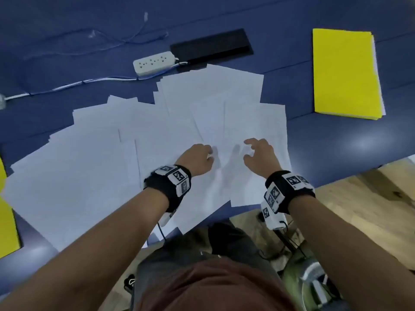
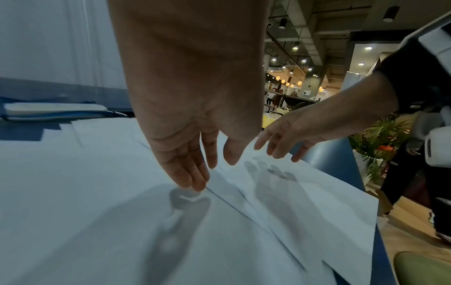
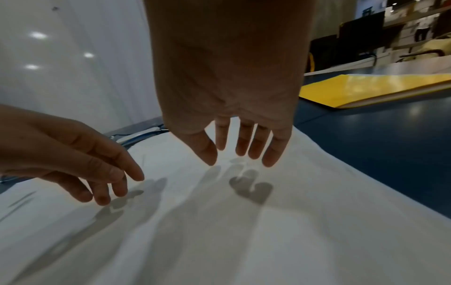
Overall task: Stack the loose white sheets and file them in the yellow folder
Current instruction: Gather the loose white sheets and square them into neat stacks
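Several loose white sheets [image 1: 139, 140] lie fanned and overlapping across the blue table [image 1: 336, 140]. A closed yellow folder [image 1: 345, 72] lies at the far right, apart from the sheets, and also shows as the yellow folder [image 3: 366, 86] beyond my right hand. My left hand [image 1: 201, 157] and right hand [image 1: 258, 153] hover side by side just above the sheets near the table's front edge. In the wrist views the left hand [image 2: 207, 167] and right hand [image 3: 240, 154] have relaxed, nearly straight fingers, hold nothing, and cast shadows on the sheets [image 2: 122, 212] and the sheets [image 3: 244, 241].
A white power strip [image 1: 155, 62] with its cable and a black flat panel [image 1: 212, 46] lie behind the sheets. Another yellow item [image 1: 6, 221] pokes in at the left edge. The table's front edge runs just below my right wrist, with wooden floor [image 1: 370, 209] beyond.
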